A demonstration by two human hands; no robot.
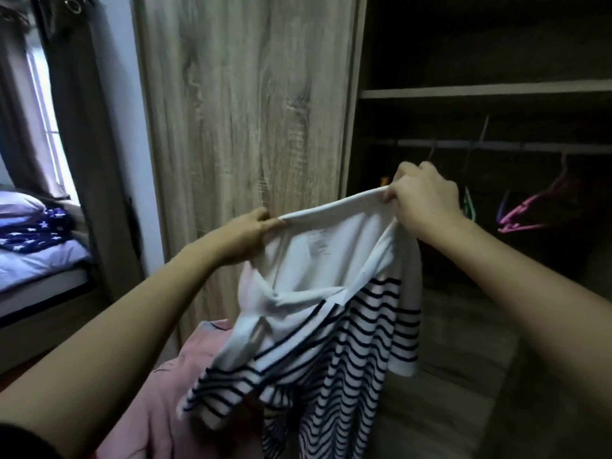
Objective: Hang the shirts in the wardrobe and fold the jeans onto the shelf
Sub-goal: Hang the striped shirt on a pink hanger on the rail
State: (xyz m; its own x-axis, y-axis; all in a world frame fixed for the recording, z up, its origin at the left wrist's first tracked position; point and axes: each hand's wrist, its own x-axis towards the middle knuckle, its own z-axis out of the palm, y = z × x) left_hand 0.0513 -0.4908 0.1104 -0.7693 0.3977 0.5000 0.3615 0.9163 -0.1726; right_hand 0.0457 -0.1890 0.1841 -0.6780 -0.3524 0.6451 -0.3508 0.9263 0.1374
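A white shirt with navy stripes (334, 293) hangs in front of me, its white collar band stretched between both hands. My left hand (248, 233) pinches the band's left end. My right hand (420, 197) grips the right end, slightly higher. Behind them the open wardrobe shows a hanging rail (496, 145) with a pink hanger (530, 207) and other hangers on it, and a shelf (480, 91) above. A pink garment (172, 392) lies below the shirt.
The wardrobe's wooden door panel (245, 111) stands right behind my left hand. A bed (36, 260) with star-patterned bedding sits at the left by a curtained window (43, 127). The wardrobe's lower compartment is dark.
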